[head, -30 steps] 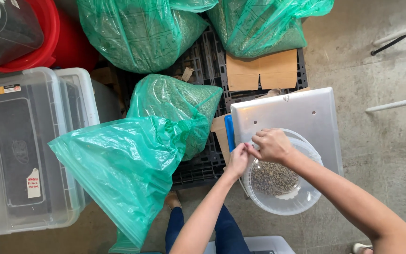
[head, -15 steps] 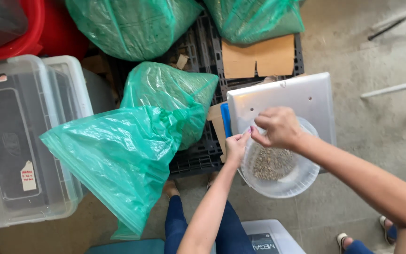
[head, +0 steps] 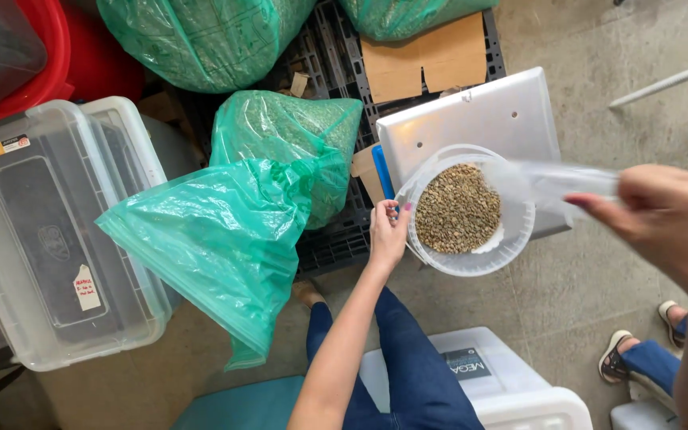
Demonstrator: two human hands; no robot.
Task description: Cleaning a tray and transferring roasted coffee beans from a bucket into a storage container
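Note:
A clear round plastic bowl (head: 471, 267) holds greenish-brown beans (head: 457, 209) and rests on a white flat lid (head: 471, 119). My left hand (head: 388, 231) grips the bowl's left rim. My right hand (head: 662, 215) is raised close to the camera at the right and is blurred. It pinches a clear plastic film (head: 559, 181) that stretches from the hand toward the bowl's right side.
A loose green bag (head: 216, 239) lies left of the bowl, with fuller green sacks (head: 201, 40) behind on a black pallet (head: 336, 239). A clear storage box (head: 49, 239) is far left, and a red tub (head: 41, 56) behind it. Cardboard (head: 424, 60), a white box (head: 511, 382) and sandalled feet (head: 623, 354) are nearby.
My right hand has lifted off the bowl, up and to the right, drawing the clear film away. The beans are now uncovered. My left hand stays on the rim.

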